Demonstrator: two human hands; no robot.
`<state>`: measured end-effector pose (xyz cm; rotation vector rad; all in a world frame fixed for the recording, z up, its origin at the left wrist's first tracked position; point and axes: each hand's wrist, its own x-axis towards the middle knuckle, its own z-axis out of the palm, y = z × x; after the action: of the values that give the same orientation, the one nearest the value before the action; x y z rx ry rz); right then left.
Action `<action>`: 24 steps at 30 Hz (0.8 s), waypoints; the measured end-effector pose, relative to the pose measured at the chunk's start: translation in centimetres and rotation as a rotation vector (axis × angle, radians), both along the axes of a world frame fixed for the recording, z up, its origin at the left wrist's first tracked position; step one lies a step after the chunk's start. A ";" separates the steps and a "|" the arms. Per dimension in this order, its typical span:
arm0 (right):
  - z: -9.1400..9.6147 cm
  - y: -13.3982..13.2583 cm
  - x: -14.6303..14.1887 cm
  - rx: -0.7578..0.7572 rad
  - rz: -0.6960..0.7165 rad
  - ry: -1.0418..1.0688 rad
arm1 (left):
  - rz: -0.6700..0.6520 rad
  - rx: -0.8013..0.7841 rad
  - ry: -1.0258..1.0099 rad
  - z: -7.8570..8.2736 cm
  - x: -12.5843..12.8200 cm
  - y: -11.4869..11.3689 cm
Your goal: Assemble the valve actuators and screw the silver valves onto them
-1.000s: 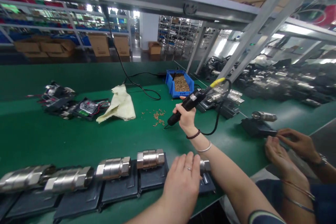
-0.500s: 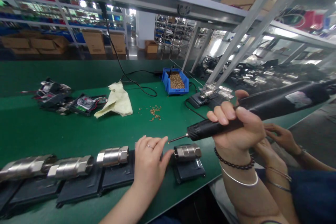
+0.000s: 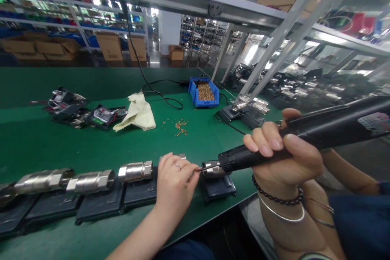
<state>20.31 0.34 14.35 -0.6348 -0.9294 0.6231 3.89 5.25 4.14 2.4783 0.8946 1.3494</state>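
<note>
My right hand (image 3: 284, 152) is wrapped round a black electric screwdriver (image 3: 338, 120), held nearly level with its bit pointing left. At the bit's tip, the closed thumb and index finger of my left hand (image 3: 175, 183) pinch a small copper-coloured screw (image 3: 198, 169), mostly hidden by the fingers. Behind the bit lies a dark flat housing with a metal fitting (image 3: 219, 189) on it. Left of my left hand runs a row of similar dark housings (image 3: 99, 205) carrying shiny metal fittings (image 3: 135, 171). My left hand partly covers another one.
Loose screws (image 3: 180, 126) lie scattered mid-table, before a blue bin (image 3: 207, 103) full of screws. A pale yellow cloth (image 3: 138, 111) and wired assemblies (image 3: 68, 107) sit at the left. Metal posts (image 3: 274, 44) rise at the right, where a co-worker's arm (image 3: 350, 170) reaches in.
My left thumb and index finger have closed at the bit's tip, where they were apart before. The screwdriver has shifted slightly right and down. The view has shifted slightly.
</note>
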 end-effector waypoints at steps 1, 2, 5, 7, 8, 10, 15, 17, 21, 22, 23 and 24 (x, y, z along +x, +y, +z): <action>0.0 0.0 -0.1 -0.003 0.002 0.002 | -0.001 0.001 0.010 0.1 0.0 0.0; 0.0 0.0 -0.1 -0.006 -0.001 -0.001 | -0.001 0.005 0.018 0.2 -0.1 -0.1; -0.2 0.0 0.0 -0.013 -0.006 -0.043 | 0.002 0.014 0.037 0.3 -0.2 -0.1; -0.4 -0.1 0.0 -0.003 0.022 -0.063 | -0.006 0.014 0.058 0.3 -0.2 -0.1; -0.5 -0.1 0.1 0.006 0.044 -0.063 | -0.012 0.009 0.079 0.3 -0.2 -0.1; -0.6 -0.1 0.0 0.025 0.093 -0.065 | -0.023 -0.002 0.148 0.3 -0.2 -0.2; -0.9 0.1 -0.2 0.074 0.176 -0.114 | -0.018 -0.021 0.319 0.2 -0.1 -0.2; -1.0 0.3 -0.3 0.101 0.198 -0.117 | -0.017 -0.029 0.347 0.2 -0.1 -0.2; -1.2 0.6 -0.5 0.115 0.207 -0.125 | -0.017 -0.025 0.347 0.1 0.0 -0.2; -1.2 0.6 -0.5 0.114 0.207 -0.126 | -0.016 -0.021 0.347 0.0 -0.1 -0.2; -1.2 0.6 -0.5 0.111 0.205 -0.124 | -0.015 -0.020 0.349 0.0 -0.1 -0.1; -1.2 0.5 -0.5 0.109 0.199 -0.120 | -0.015 -0.019 0.349 0.0 -0.1 -0.1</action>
<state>19.84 0.85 13.13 -0.4897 -1.1400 0.7123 3.79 5.20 4.14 2.7473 0.9462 0.9103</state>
